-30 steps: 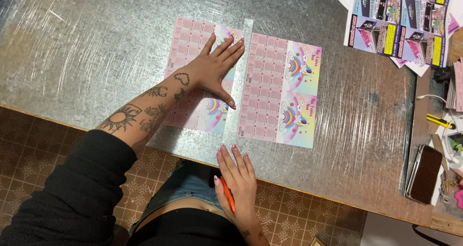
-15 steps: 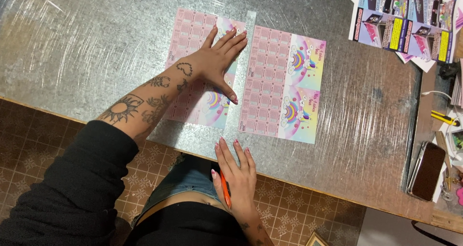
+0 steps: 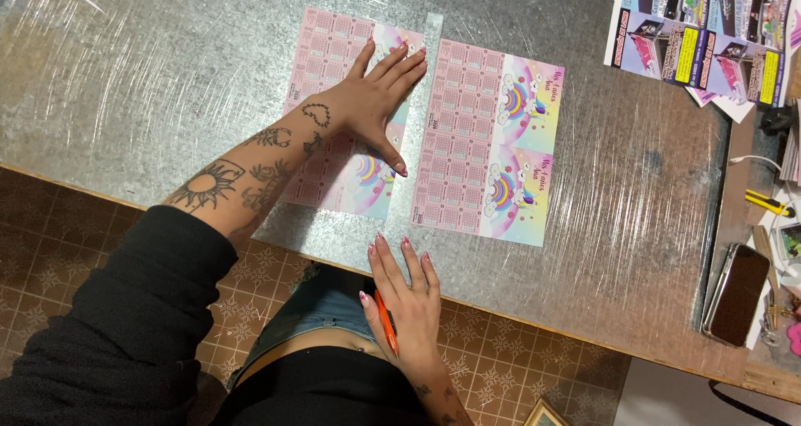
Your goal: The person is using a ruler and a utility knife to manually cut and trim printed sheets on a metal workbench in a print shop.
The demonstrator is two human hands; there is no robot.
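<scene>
My left hand (image 3: 367, 100) lies flat with spread fingers on the left pink calendar sheet (image 3: 325, 59), its fingertips against a long metal ruler (image 3: 431, 30). The ruler lies between that sheet and a second pink sheet with rainbow pictures (image 3: 467, 134). My right hand (image 3: 409, 301) rests at the near table edge, fingertips on the metal. It holds a thin orange cutter or pen (image 3: 385, 322) under the thumb.
The sheets lie on a scratched metal tabletop (image 3: 167, 75). Printed flyers (image 3: 701, 34) are stacked at the back right. A dark phone (image 3: 738, 292) and a yellow tool (image 3: 768, 202) lie at the right edge. Below is a brown tiled floor (image 3: 50, 251).
Both hands keep their places on the sheet and at the table edge. Only the view has shifted slightly.
</scene>
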